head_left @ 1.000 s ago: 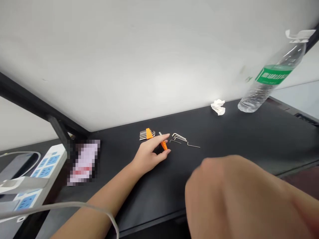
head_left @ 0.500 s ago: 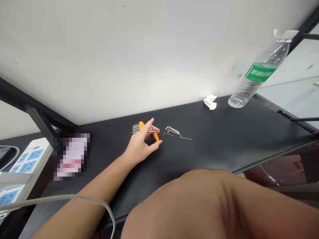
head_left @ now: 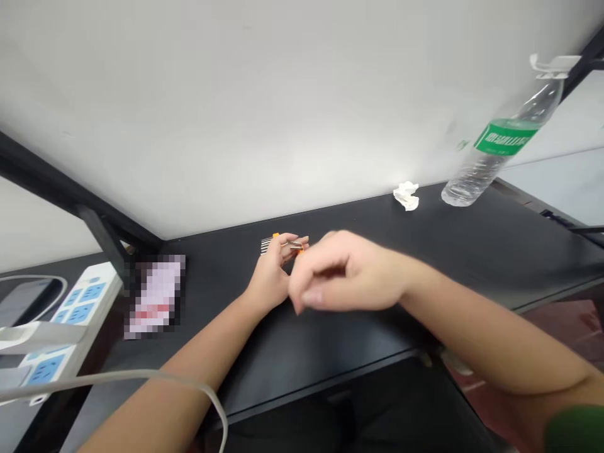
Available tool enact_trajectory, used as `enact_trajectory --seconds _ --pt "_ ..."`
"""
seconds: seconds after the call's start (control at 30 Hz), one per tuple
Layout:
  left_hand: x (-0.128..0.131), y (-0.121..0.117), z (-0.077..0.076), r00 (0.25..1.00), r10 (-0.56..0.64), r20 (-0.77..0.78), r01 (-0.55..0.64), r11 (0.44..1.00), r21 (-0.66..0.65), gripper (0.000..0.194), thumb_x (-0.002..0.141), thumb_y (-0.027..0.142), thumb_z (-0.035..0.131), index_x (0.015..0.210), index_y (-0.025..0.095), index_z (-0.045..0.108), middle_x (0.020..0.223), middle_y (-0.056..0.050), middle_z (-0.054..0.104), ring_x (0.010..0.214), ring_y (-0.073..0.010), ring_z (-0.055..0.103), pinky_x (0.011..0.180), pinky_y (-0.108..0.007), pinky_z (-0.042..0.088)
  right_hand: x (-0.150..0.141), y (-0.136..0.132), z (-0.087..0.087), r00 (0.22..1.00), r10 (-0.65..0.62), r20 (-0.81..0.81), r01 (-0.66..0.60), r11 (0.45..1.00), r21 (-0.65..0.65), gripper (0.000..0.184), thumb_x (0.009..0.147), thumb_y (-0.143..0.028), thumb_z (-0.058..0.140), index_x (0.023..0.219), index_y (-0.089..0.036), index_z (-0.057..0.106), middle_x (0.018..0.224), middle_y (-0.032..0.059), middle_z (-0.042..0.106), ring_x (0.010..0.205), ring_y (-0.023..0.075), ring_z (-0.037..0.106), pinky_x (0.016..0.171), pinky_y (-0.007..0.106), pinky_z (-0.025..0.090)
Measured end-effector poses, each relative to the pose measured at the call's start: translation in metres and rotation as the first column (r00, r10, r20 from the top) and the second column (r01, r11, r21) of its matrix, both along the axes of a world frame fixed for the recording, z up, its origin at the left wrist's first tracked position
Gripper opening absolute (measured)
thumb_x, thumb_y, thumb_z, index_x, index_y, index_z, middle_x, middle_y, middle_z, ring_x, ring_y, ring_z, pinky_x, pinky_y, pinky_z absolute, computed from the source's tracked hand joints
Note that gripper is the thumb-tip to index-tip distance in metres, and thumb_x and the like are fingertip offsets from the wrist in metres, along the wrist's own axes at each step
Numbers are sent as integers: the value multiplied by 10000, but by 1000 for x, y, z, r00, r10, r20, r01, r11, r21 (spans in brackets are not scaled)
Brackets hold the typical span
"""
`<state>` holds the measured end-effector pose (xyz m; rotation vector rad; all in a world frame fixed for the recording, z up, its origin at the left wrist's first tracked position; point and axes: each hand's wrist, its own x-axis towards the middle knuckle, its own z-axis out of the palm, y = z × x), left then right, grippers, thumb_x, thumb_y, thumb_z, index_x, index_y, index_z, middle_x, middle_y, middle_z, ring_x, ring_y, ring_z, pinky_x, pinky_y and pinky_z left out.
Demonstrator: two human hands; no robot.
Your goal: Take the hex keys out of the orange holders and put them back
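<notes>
My left hand (head_left: pixel 270 275) is closed around an orange hex key holder (head_left: pixel 276 235), which lies low over the black tabletop. Several metal hex keys (head_left: pixel 265 246) stick out of its left side, and another silver key shows by the fingers. My right hand (head_left: pixel 352 274) hangs in front of the holder's right side, nearer the camera, with fingers curled toward the thumb. What its fingertips hold, if anything, I cannot make out. The spot where loose hex keys lay is behind my right hand.
A clear bottle with a green label (head_left: pixel 504 137) and a crumpled white tissue (head_left: pixel 406 195) stand at the back right. At left are a white power strip (head_left: pixel 89 308), a blurred-out pinkish item (head_left: pixel 158 296) and a cable (head_left: pixel 155 374) crossing my left forearm. A wall (head_left: pixel 283 113) rises behind.
My right arm, raised close to the camera before, has swung back and its hand now reaches in beside the left. The loose hex keys are now covered. My left hand keeps the holder.
</notes>
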<state>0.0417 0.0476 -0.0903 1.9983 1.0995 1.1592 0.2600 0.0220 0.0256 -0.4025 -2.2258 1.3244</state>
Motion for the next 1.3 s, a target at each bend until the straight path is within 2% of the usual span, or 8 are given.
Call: enact_trajectory --seconds 0.1,0.2,0.47,0.7,0.83,0.97,1.07,1.3 --pt "-2 -1 1 998 -56 -18 57 998 17 646 834 287 764 1404 210 470 1309 -124 699 1113 -242 736 1042 -448 589 16 53 -29 831 -473 294 434 881 190 116 854 -226 610 837 -175 713 755 1 692 670 138 594 630 242 434" --pt "-4 -1 1 995 -36 -97 40 998 38 470 854 294 746 1301 225 617 1253 -80 728 1120 -231 733 1048 -438 591 30 87 -66 636 -615 466 520 788 330 107 842 -248 631 832 -192 722 795 11 706 697 150 605 627 250 418" --pt "-5 -4 0 997 -26 -69 27 1000 4 610 838 280 763 1406 252 541 1284 -85 715 1117 -234 734 1040 -445 596 20 90 -100 587 -612 529 421 790 446 64 801 -184 636 799 -198 698 922 65 727 748 176 632 651 271 428" --pt "-5 -4 -2 998 -8 67 11 998 -58 815 817 250 784 1493 242 329 1361 -154 670 1254 -263 663 1131 -529 502 23 94 -91 521 -445 729 512 846 151 69 696 -171 689 754 -205 673 691 35 710 543 167 605 508 278 392" --pt "-5 -4 -1 996 12 91 -7 998 -62 691 812 258 785 1397 227 418 1365 -162 668 1240 -265 672 1118 -516 515 21 84 -88 704 -485 519 509 854 108 58 729 -176 675 750 -200 627 693 -1 662 591 139 583 539 256 407" --pt "-4 -5 1 999 29 14 -29 999 -37 685 793 257 800 1377 235 442 1298 -132 713 1156 -254 717 1069 -494 550 8 63 -83 877 -476 62 479 857 -193 132 851 -260 659 961 -216 601 717 -32 614 629 137 615 583 262 496" --pt "-5 -6 3 998 50 -42 -50 999 -4 748 787 244 798 1429 248 414 1223 -92 751 1178 -255 705 1067 -491 544 -5 49 -81 859 -485 -163 423 853 -307 187 887 -297 667 1051 -212 635 822 11 669 727 169 689 680 318 588" --pt "-4 -8 5 997 51 -55 -51 999 8 834 783 250 801 1496 265 369 1144 -55 781 1169 -252 710 1067 -492 532 -16 42 -84 801 -551 -233 515 833 -200 111 926 -314 651 972 -233 711 961 48 697 796 190 723 768 354 628"
